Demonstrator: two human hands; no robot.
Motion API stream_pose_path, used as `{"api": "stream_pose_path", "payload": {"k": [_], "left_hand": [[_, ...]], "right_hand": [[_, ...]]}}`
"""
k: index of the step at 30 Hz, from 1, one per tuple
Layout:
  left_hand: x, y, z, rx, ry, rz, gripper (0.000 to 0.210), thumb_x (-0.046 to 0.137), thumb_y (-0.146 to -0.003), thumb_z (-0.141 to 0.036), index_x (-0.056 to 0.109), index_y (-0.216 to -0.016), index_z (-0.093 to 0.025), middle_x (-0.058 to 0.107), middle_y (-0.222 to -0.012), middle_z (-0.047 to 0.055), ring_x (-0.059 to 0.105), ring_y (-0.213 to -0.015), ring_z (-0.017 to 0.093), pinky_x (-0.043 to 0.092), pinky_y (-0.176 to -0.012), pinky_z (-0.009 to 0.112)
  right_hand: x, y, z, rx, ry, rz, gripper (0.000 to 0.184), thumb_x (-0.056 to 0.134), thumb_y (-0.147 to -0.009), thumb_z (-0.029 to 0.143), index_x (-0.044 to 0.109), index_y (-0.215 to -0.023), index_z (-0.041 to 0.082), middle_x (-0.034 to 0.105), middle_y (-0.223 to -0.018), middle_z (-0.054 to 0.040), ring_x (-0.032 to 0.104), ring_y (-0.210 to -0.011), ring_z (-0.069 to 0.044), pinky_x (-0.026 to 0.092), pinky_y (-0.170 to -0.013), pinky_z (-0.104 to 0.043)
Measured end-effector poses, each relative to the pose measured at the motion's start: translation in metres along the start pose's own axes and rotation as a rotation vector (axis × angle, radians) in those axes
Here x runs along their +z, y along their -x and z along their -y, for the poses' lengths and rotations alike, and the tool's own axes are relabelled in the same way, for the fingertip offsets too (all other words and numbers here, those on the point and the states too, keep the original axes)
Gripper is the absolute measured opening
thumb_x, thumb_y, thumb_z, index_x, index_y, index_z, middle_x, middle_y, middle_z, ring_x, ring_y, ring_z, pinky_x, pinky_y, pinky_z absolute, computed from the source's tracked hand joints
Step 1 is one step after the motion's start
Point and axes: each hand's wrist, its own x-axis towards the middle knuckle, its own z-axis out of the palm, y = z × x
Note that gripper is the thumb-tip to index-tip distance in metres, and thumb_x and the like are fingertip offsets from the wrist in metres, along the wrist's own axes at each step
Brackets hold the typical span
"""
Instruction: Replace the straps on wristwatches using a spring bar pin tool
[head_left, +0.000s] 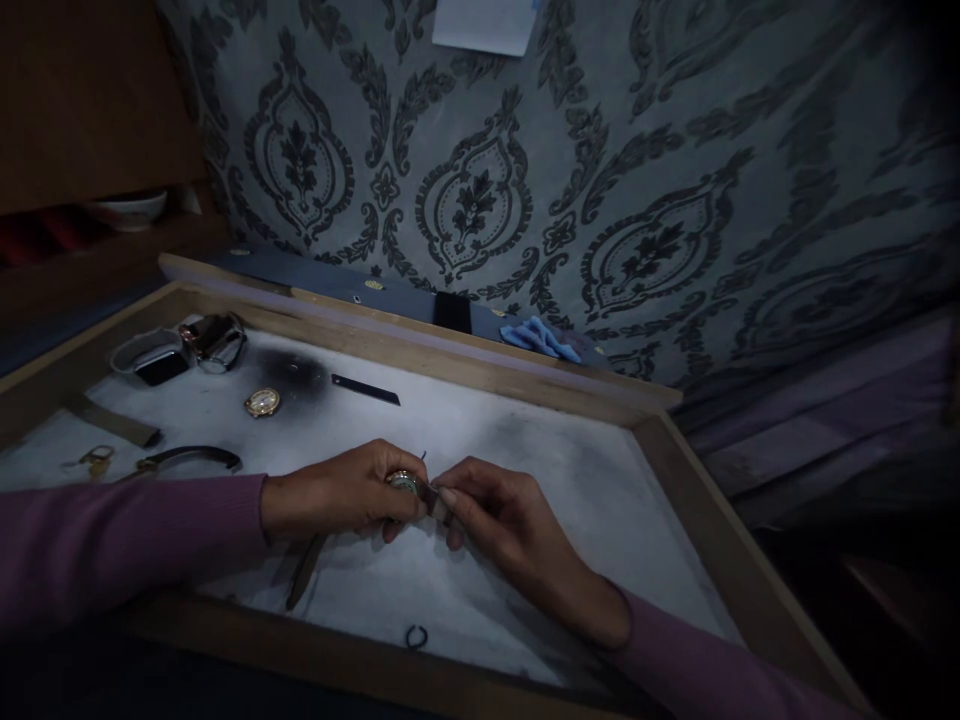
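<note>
My left hand (345, 492) is closed around a wristwatch (405, 482), its round dial facing up between thumb and fingers. Just right of the dial, my right hand (499, 510) pinches a small, thin piece at the watch's edge; its kind is too small to make out. The fingertips of both hands nearly meet there. A brown strap (306, 573) hangs below my left wrist; whether it joins the watch is hidden. Behind my left hand lies a dark curved strap (191, 457). Farther back are a loose gold watch case (262, 403) and a flat dark blade (365, 389).
A raised wooden frame (720, 535) borders the white work surface. At its back left lie a black-screened watch (161, 366), another watch (223, 350) and a flat strap (112, 420). A small dark ring (416, 636) lies near the front. A blue cloth (541, 338) sits behind the frame.
</note>
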Motion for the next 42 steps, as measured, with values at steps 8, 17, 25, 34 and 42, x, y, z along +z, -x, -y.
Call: {"api": "stream_pose_path", "payload": {"k": [8, 17, 25, 34, 42], "left_hand": [[-0.0001, -0.0015, 0.0036, 0.031, 0.024, 0.014, 0.007, 0.057, -0.07, -0.024, 0.055, -0.07, -0.017, 0.051, -0.049, -0.006, 0.039, -0.043, 0.007, 0.027, -0.044, 0.021], [-0.0003, -0.0018, 0.0042, 0.047, 0.017, 0.017, 0.008, 0.057, -0.069, -0.024, 0.057, -0.071, -0.017, 0.05, -0.05, -0.005, 0.041, -0.046, 0.008, 0.029, -0.047, 0.022], [-0.0001, -0.0016, 0.0018, 0.016, 0.003, 0.016, 0.008, 0.058, -0.069, -0.025, 0.057, -0.071, -0.018, 0.049, -0.05, -0.006, 0.04, -0.046, 0.008, 0.028, -0.048, 0.022], [-0.0007, -0.0011, 0.0027, 0.015, 0.005, 0.028, 0.008, 0.058, -0.07, -0.025, 0.058, -0.073, -0.017, 0.048, -0.05, -0.007, 0.039, -0.046, 0.008, 0.032, -0.05, 0.021], [-0.0012, -0.0015, 0.0039, 0.009, -0.021, 0.041, 0.008, 0.058, -0.072, -0.026, 0.059, -0.075, -0.018, 0.049, -0.051, -0.007, 0.037, -0.045, 0.008, 0.029, -0.048, 0.021]], "right_hand": [[0.0, 0.0001, 0.0003, 0.009, -0.015, 0.007, 0.018, 0.061, -0.09, 0.03, 0.067, -0.081, 0.015, 0.062, -0.066, 0.0004, 0.056, -0.052, -0.009, 0.045, -0.053, -0.022], [-0.0005, 0.0005, 0.0007, 0.007, 0.009, 0.013, 0.018, 0.06, -0.09, 0.029, 0.069, -0.083, 0.015, 0.061, -0.064, 0.0011, 0.056, -0.052, -0.009, 0.046, -0.054, -0.022], [-0.0001, 0.0005, -0.0004, 0.023, 0.001, 0.019, 0.02, 0.06, -0.09, 0.033, 0.068, -0.084, 0.015, 0.061, -0.066, -0.0002, 0.055, -0.052, -0.009, 0.046, -0.052, -0.023], [-0.0006, 0.0007, 0.0007, 0.009, 0.021, 0.031, 0.022, 0.06, -0.09, 0.033, 0.069, -0.081, 0.015, 0.061, -0.066, -0.0003, 0.055, -0.052, -0.009, 0.047, -0.053, -0.022], [-0.0012, 0.0011, 0.003, 0.0, 0.065, 0.031, 0.022, 0.059, -0.091, 0.033, 0.071, -0.083, 0.016, 0.062, -0.065, 0.0, 0.057, -0.052, -0.01, 0.049, -0.052, -0.022]]}}
